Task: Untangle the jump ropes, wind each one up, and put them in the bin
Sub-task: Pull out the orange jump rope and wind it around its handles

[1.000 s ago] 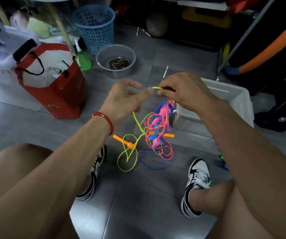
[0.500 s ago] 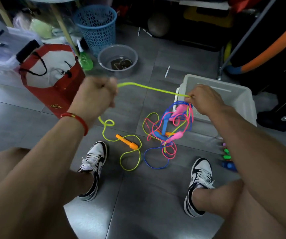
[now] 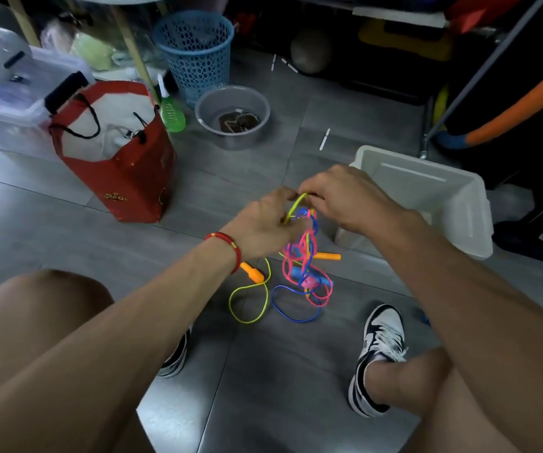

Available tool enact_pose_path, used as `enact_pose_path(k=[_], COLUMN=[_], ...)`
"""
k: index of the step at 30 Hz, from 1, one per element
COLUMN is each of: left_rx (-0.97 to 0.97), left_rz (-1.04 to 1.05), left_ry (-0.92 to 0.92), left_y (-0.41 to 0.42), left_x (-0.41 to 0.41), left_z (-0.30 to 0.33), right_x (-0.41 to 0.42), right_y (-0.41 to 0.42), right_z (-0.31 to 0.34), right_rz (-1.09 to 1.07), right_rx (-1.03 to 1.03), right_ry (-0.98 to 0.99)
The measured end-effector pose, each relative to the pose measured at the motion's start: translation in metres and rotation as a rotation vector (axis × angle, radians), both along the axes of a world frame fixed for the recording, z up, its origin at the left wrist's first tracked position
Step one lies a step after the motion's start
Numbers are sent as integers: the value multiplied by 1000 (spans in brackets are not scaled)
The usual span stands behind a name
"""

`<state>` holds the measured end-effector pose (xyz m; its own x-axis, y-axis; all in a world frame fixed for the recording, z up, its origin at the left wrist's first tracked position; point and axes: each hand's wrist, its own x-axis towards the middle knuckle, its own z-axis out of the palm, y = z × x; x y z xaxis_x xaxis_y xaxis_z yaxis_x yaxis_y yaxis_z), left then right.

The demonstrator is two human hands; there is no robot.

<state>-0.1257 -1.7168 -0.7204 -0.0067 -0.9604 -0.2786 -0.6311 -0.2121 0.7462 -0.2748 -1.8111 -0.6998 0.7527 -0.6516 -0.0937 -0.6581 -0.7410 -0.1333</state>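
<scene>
Above the grey tiled floor (image 3: pixel 106 243), between the knees, a tangle of 3 jump ropes (image 3: pixel 299 253) is held up: yellow, pink and blue cords knotted together, with the lower loops and the orange handles (image 3: pixel 252 272) resting on the tiles. The yellow cord (image 3: pixel 296 204) is pinched at the top by the left hand (image 3: pixel 263 228) and by the right hand (image 3: pixel 338 197), fingertips close together.

Untangling is judged to be the step in hand; no rope is yet freed or wound. Next, the yellow cord would likely need to be drawn out through the pink and blue loops, slowly, so knots are not tightened.

Room is limited: the white bin (image 3: pixel 453 204) stands just beside the right forearm, its near rim close to the tangle, and a red bag (image 3: pixel 126 188) stands to the left. Open floor is left between the shoes (image 3: pixel 381 348).
</scene>
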Motion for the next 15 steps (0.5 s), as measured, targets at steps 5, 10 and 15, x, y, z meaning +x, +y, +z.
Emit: enact_pose_path(k=[5, 10, 15], left_rx=[-217, -363, -569], left_rz=[91, 235, 337], left_ry=[-204, -27, -10], left_y=[0, 5, 23], left_x=[8, 10, 15], left_z=[4, 34, 46], right_x=[-6, -23, -28], right_y=[-4, -20, -31], right_z=[-10, -34, -39], right_rz=[-14, -207, -346], right_rx=[-4, 41, -76], right_ry=[-12, -15, -8])
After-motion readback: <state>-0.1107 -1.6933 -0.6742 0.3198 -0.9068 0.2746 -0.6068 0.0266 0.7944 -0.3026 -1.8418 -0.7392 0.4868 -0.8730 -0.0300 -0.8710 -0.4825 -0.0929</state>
